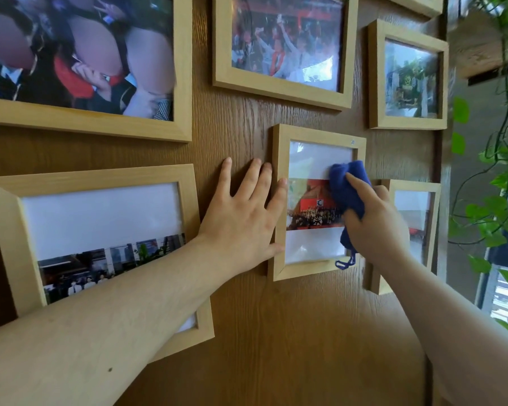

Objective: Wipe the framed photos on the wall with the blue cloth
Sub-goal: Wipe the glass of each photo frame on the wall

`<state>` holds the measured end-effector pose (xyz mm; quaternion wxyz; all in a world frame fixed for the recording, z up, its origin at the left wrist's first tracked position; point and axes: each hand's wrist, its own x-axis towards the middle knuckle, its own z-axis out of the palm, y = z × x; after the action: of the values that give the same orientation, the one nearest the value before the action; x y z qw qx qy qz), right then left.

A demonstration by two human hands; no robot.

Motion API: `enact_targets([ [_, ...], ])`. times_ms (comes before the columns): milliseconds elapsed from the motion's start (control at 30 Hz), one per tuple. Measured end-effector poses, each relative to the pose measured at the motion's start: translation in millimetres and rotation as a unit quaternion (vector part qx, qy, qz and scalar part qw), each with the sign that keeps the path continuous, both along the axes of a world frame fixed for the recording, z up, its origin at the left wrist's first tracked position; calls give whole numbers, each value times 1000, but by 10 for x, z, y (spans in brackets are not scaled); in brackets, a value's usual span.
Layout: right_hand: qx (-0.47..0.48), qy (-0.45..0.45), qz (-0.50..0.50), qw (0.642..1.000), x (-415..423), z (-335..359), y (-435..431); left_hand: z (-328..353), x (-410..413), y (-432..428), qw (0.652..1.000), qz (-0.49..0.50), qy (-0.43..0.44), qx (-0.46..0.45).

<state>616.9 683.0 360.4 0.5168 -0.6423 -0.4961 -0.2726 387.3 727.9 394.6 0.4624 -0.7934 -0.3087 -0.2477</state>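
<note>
Blue cloth (345,189) under right hand (373,221), left hand (244,218) bracing frame (279,200)

Small framed photo (311,247), wooden wall (241,133): right hand (376,227) presses blue cloth (345,189) on its glass; left hand (244,218) flat, fingers spread, touching frame's left edge.

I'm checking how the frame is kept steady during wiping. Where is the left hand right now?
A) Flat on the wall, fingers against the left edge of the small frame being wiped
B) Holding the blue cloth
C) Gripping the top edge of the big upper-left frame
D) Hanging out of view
A: the left hand lies spread on the wooden wall, fingertips touching the small frame, while the right hand presses the blue cloth on its glass.
</note>
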Motion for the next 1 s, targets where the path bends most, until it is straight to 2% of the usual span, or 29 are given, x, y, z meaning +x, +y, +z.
enact_targets([
  [100,-4,-36,64,997,-180,-28,-38,2,1,-6,1000,1,1,1],
  [200,-35,-161,122,979,-374,-157,-104,1,3,-8,1000,-1,2,2],
  [300,-55,-209,105,971,-344,-264,-116,5,10,-15,1000,0,2,0],
  [400,-45,-186,46,981,-138,-338,-130,8,7,-19,1000,1,4,-3],
  [467,-48,-122,11,991,18,-385,-138,11,4,-14,1000,-1,5,-1],
  [533,-56,-57,5,997,102,-421,-135,9,5,-9,1000,-2,2,0],
  [600,-60,-44,18,997,83,-445,-133,6,13,-9,1000,2,3,-1],
  [700,-75,-108,89,987,-91,-486,-177,9,20,-23,1000,7,3,-2],
  [767,-122,-182,130,967,-204,-517,-235,14,24,-31,1000,7,3,-3],
  [867,-167,-263,122,942,-234,-536,-286,13,23,-44,1000,8,4,-1],
  [1000,-170,-303,78,934,-37,-559,-333,10,17,-46,1000,6,4,-1],
])
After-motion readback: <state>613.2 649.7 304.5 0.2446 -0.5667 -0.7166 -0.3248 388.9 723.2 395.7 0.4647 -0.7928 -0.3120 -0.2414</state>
